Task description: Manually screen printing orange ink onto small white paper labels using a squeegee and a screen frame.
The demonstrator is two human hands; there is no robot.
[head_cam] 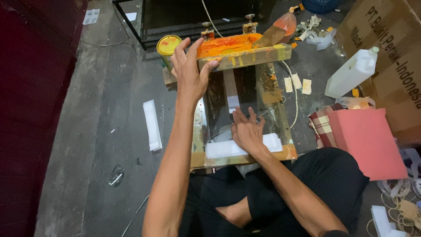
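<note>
2 hands: left hand (189,70) grips frame (245,55); right hand (246,131) flat, hiding sheet (223,149).

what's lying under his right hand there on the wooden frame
The right hand presses flat on a white sheet lying across the frame's near end. The part beneath the palm is covered.

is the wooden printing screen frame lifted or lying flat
Lifted: the left hand raises the orange-inked wooden screen frame; the right hand presses beneath it.
</note>
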